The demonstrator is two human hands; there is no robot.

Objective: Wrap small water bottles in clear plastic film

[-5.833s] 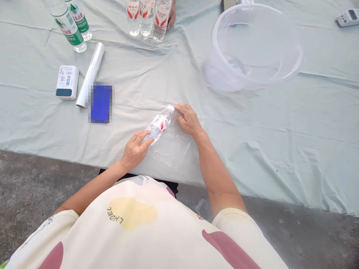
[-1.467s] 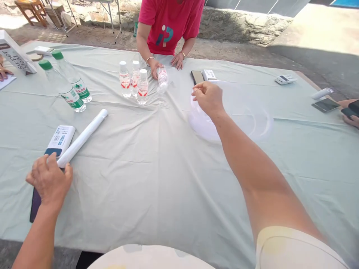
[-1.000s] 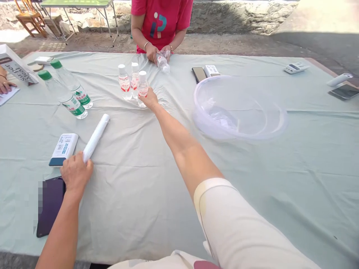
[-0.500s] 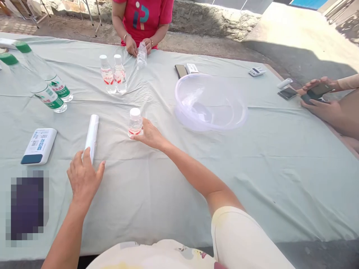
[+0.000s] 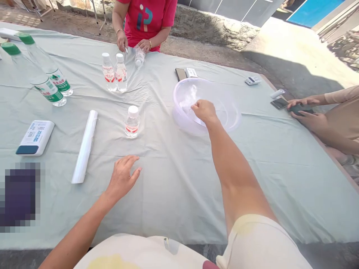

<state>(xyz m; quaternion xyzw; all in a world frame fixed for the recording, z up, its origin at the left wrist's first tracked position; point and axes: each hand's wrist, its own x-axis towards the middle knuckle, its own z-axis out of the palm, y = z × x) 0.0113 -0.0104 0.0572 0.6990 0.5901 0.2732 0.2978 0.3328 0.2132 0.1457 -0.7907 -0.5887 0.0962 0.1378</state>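
My right hand (image 5: 205,111) is over the translucent lilac basin (image 5: 234,123), its fingers pinched on a piece of clear crumpled plastic (image 5: 190,98) that rises above the basin floor. My left hand (image 5: 123,172) hovers low over the cloth with fingers apart and nothing in it. A small water bottle (image 5: 131,122) with a white cap stands upright just beyond that hand. To its left lies a white roll of plastic film (image 5: 85,149).
Two more small bottles (image 5: 114,74) and two large green-capped bottles (image 5: 50,80) stand farther off. A white box-like device (image 5: 36,137) lies left; a phone (image 5: 181,74) lies behind the basin. One person handles a plastic bottle across the table; another holds a phone at right.
My right hand has let go of the small bottle and moved right into the basin, taking hold of the clear plastic. My left hand has left the roll and shifted right.
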